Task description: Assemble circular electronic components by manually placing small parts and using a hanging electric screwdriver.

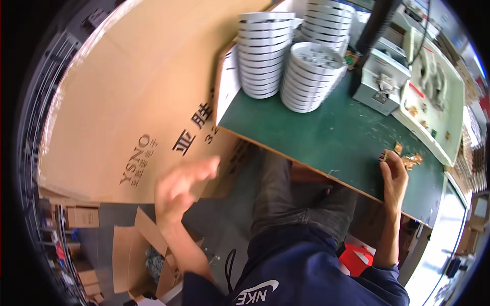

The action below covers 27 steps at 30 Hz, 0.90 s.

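- Navy fabric shirt (306,265), nearest the camera, sits just before the green flat tabletop (326,135).
- Right hand (394,178), over the tabletop's right end, pinches a small gold-and-dark piece (384,155) between thumb and finger; loose gold-coloured metal pieces (412,161) lie just beyond.
- Left hand (178,191), off the tabletop's left front, is loosely curled, thumb and fingers parted, nothing visible in it.
- A weak pinch could drop the piece; a sweeping wrist could scatter the loose ones.
- Tall white round stacks (263,56) at the tabletop's far left could topple if knocked.
- Scuffs mark the tabletop; a huge brown cardboard box (138,92) stands left, a pale plastic tray (429,140) right.
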Tool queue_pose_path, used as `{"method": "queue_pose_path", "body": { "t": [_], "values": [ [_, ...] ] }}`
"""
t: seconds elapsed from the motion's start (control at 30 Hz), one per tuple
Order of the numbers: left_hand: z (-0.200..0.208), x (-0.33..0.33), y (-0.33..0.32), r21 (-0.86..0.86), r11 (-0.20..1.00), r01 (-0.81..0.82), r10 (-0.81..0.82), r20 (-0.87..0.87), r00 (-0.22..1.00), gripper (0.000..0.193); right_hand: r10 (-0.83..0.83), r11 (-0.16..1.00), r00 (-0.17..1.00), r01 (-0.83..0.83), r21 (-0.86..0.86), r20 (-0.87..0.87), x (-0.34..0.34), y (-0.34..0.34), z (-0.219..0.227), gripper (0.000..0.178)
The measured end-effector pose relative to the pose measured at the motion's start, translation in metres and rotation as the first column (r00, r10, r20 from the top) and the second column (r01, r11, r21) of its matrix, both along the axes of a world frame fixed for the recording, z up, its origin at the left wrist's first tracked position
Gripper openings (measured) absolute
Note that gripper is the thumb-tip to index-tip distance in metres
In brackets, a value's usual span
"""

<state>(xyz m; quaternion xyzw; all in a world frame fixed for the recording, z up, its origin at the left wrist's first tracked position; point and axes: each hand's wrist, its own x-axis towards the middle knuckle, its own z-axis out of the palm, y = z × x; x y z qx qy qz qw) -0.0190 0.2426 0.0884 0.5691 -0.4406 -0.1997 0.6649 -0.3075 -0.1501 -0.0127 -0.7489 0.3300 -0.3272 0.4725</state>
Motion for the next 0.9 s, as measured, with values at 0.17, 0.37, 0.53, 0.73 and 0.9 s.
{"method": "queue_pose_path", "body": {
  "t": [0.17, 0.37, 0.53, 0.73, 0.9],
  "values": [
    [0.096, 0.048, -0.221, 0.244, 0.97, -0.017, -0.196, 0.816, 0.544, 0.06, -0.039, 0.998, 0.999, 0.039, 0.039, -0.002, -0.004, 0.002, 0.006, 0.033],
    [0.116, 0.069, -0.342, 0.809, 0.336, -0.483, -0.737, 0.545, 0.399, 0.101, -0.049, 0.993, 0.997, 0.041, 0.112, 0.068, 0.002, 0.004, 0.01, 0.033],
    [0.11, 0.072, -0.343, 0.786, 0.47, -0.402, -0.682, 0.612, 0.4, 0.094, -0.045, 0.991, 0.996, 0.034, 0.13, 0.083, 0.001, 0.004, 0.011, 0.034],
    [0.129, 0.055, -0.272, 0.413, 0.867, -0.279, -0.178, 0.78, 0.6, 0.068, -0.03, 0.989, 0.997, 0.018, 0.15, 0.074, 0.0, 0.007, 0.009, 0.033],
    [0.052, 0.023, -0.239, -0.099, 0.878, 0.469, -0.477, -0.284, 0.832, 0.086, -0.057, 0.986, 0.997, 0.049, 0.157, 0.046, -0.005, 0.006, 0.01, 0.032]
  ]
}}
